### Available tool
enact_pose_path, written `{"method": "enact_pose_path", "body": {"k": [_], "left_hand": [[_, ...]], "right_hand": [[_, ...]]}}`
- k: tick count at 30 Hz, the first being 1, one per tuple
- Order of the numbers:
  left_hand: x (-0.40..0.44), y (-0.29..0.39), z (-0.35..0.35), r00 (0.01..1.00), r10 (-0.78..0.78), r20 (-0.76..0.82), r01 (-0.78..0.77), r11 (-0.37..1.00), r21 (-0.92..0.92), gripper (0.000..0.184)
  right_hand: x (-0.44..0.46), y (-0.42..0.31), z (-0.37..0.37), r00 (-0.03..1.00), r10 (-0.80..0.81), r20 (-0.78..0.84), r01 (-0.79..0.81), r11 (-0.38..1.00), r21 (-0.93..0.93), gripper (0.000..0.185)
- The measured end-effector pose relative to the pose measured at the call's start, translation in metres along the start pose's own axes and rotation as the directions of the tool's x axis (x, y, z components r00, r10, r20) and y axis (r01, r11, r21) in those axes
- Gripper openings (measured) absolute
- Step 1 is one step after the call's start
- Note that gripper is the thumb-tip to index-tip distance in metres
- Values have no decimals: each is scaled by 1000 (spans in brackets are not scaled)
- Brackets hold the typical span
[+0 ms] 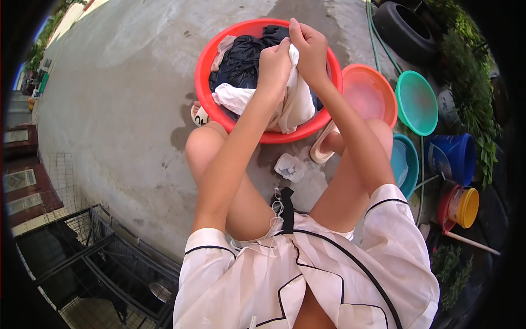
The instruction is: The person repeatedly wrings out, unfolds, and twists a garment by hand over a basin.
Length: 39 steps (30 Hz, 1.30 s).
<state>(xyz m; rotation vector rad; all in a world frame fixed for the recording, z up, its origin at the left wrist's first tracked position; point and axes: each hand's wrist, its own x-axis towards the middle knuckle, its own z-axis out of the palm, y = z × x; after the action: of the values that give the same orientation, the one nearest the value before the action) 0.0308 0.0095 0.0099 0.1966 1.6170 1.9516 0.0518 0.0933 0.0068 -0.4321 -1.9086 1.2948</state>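
A large red basin point(204, 88) stands on the ground in front of my knees, with wet laundry heaped in it. Over its right half, my left hand point(274, 66) and my right hand point(310, 49) are close together, both closed on one white garment point(298, 104). The garment hangs down from my fists into the basin, its lower folds resting inside near the front rim. Black clothing point(241, 59) fills the back left of the basin, and a paler cloth point(223, 50) lies against the left wall. My fingers hide the gripped part of the garment.
Right of the red basin stand an orange basin point(378, 82), a green basin point(417, 104) and a teal basin point(406, 164). Blue point(466, 159) and yellow point(467, 208) buckets are farther right, near a green hose point(378, 41) and a tire point(402, 33). A small clear container point(290, 168) sits between my feet.
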Motion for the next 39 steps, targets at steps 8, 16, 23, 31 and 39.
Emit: {"method": "enact_pose_path", "body": {"k": [8, 16, 23, 31, 39], "left_hand": [[29, 1, -23, 995, 7, -97, -25, 983, -183, 26], [16, 2, -10, 998, -60, -18, 48, 918, -395, 29], [-3, -1, 1, 997, -76, -23, 73, 988, -136, 24], [22, -7, -24, 996, -63, 58, 80, 933, -352, 21], [14, -4, -12, 996, -67, 61, 87, 892, -443, 26]], "right_hand": [[-39, -13, 11, 829, -500, 251, 550, 810, -204, 32], [-26, -14, 10, 946, -320, 60, 325, 923, -204, 31], [-2, 3, 0, 991, -126, 34, 129, 987, -94, 33], [-43, -15, 7, 893, -413, 180, 442, 880, -172, 29], [-34, -15, 4, 912, -405, 66, 408, 880, -243, 29]]}}
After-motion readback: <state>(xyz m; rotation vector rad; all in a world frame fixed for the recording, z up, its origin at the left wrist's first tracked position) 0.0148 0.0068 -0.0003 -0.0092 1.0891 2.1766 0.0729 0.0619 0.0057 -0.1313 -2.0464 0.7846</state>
